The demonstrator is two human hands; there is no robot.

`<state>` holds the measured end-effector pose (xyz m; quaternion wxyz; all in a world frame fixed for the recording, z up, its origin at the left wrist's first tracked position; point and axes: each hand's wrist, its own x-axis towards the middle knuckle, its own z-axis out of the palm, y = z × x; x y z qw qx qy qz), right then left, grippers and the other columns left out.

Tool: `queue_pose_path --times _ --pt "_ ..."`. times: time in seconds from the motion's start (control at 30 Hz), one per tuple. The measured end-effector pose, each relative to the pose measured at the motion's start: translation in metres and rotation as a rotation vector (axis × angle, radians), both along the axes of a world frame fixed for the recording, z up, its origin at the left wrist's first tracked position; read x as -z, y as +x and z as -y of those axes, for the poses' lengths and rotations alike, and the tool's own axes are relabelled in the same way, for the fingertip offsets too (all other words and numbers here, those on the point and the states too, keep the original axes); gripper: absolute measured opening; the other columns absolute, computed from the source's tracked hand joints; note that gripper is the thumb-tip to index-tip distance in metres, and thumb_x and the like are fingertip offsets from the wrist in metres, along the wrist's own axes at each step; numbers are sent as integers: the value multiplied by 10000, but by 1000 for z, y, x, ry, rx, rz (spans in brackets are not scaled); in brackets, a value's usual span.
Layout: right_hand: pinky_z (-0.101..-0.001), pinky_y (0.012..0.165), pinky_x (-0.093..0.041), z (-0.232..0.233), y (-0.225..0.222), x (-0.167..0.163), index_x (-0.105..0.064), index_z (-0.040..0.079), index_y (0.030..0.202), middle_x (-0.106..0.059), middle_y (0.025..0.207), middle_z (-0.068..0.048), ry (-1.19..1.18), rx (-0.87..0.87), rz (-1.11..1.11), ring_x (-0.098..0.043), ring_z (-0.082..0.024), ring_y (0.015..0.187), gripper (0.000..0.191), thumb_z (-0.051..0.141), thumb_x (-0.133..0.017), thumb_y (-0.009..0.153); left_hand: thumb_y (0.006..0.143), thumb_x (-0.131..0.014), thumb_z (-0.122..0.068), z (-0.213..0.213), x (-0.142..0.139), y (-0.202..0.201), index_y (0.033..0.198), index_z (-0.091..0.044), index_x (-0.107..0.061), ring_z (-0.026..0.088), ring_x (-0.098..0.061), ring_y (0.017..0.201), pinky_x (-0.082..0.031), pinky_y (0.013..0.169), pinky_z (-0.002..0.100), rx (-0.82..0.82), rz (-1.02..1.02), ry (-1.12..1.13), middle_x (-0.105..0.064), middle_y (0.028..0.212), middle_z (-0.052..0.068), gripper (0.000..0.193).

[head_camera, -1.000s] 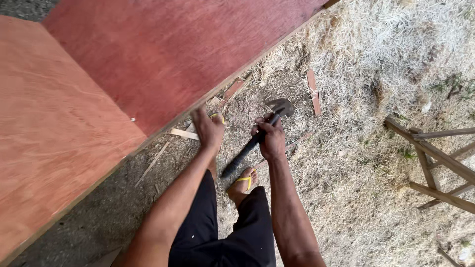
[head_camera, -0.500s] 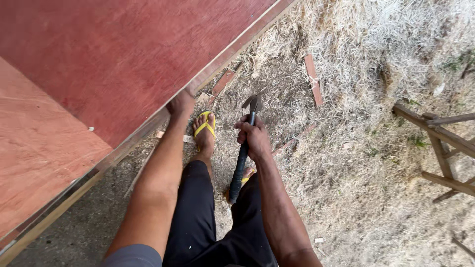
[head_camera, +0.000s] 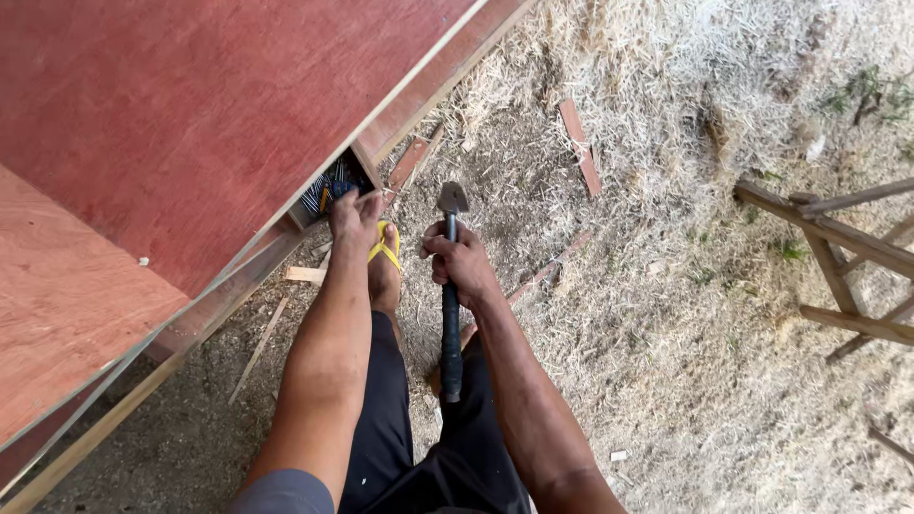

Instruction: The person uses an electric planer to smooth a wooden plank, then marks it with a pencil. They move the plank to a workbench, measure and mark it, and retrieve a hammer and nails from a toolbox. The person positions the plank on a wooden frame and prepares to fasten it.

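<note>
My right hand (head_camera: 462, 262) grips a hammer (head_camera: 450, 314) just below its metal head, the black handle pointing back toward my legs. My left hand (head_camera: 352, 214) reaches under the edge of the red-brown plywood panel (head_camera: 190, 124) into a small box of nails (head_camera: 328, 186); its fingers are on the nails, and I cannot tell whether they hold any. My foot in a yellow flip-flop (head_camera: 385, 249) stands on the ground between the two hands.
A lighter plywood sheet (head_camera: 57, 314) lies at the left. Wood offcuts (head_camera: 579, 143) are scattered over the dry grass. A wooden frame (head_camera: 838, 257) stands at the right.
I have moved along the panel's edge. My left hand went from the panel's rim into the nail box, which has come into view. The hammer is now held nearer its head.
</note>
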<state>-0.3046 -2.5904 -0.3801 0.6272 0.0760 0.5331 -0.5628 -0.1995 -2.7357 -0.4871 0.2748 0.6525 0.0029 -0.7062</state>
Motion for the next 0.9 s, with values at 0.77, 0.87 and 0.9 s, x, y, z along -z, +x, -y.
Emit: queue_pose_path --times 0.77,0.87,0.9 --pt "-369 535 -492 -318 10 -292 -676 5 1067 -716 775 -111 548 277 -618 -610 -193 571 248 156 -678 870 802 -635 -1 -302 -334 40 947 32 -642 273 -712 774 -653 702 486 1065 -104 -24 -694 893 128 149" --pt "-412 672 -538 -379 32 -359 -692 47 1071 -712 808 -105 751 400 -884 -669 -232 704 275 242 -722 879 782 -641 18 -343 -390 29 926 13 -641 270 -710 731 -647 688 483 1338 -151 -102 -694 846 124 143" --pt "-427 716 -544 -397 45 -381 -691 62 1078 -708 821 -105 825 460 -956 -677 -246 746 290 270 -740 882 779 -651 26 -357 -406 28 918 18 -644 275 -707 713 -644 684 482 1437 -169 -134 -692 829 132 140"
